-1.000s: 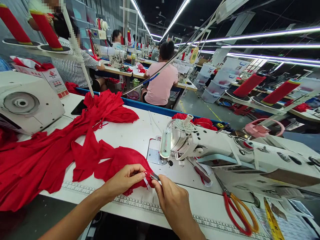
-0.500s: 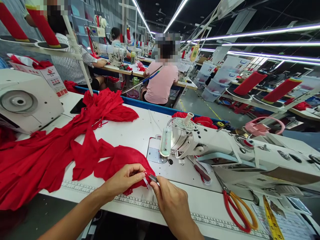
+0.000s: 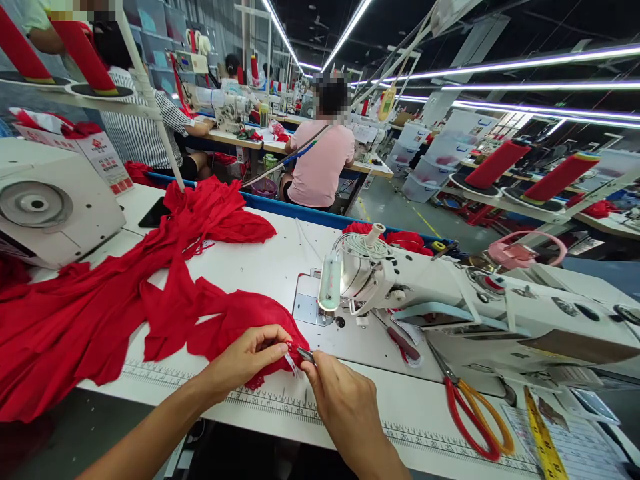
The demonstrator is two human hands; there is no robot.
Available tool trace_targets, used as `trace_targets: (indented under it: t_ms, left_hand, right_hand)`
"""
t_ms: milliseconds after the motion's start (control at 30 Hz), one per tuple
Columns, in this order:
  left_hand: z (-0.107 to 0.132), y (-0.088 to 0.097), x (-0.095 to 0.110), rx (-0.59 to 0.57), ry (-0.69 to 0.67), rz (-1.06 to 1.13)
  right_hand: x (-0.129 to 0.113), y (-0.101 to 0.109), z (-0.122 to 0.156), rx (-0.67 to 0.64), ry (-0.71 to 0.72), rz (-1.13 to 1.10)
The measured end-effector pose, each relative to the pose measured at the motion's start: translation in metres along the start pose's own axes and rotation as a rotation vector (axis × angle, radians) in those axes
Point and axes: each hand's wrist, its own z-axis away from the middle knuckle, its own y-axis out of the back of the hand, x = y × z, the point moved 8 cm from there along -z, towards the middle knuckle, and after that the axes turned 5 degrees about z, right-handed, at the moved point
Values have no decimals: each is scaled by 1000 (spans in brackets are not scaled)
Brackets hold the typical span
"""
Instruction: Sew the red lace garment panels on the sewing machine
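Note:
My left hand [image 3: 253,357] pinches the edge of a red fabric piece [image 3: 240,313], where a small white label [image 3: 291,364] hangs beside the fingertips. Between the thumb and fingers of my right hand [image 3: 345,400] is a small pair of metal thread snips [image 3: 306,355], mostly hidden by the hand. The tips of the snips touch or nearly touch the red edge by the label. Both hands are over the table's front edge, left of the sewing machine's needle area [image 3: 327,310].
A white sewing machine [image 3: 425,287] stands to the right, with large scissors [image 3: 475,417] and a yellow tape measure [image 3: 543,437] near it. A long heap of red fabric [image 3: 115,287] covers the left side. A printed ruler [image 3: 280,403] runs along the front edge. A co-worker [image 3: 323,160] sits ahead.
The snips have shifted slightly toward the fabric edge, and the white label hangs a little differently. Both hands stay nearly in place. The whole view has moved slightly.

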Motion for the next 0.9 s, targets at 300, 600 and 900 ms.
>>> trace_targets:
  t_ms: [300, 600, 900]
  left_hand:
    - [3, 0, -7, 19, 103, -23]
    - [-1, 0, -7, 111, 94, -71]
    - [-3, 2, -6, 97, 44, -59]
  right_hand:
    - [0, -4, 1, -13, 8, -37]
    - [2, -5, 0, -10, 22, -46]
    - [2, -2, -2, -7, 57, -17]
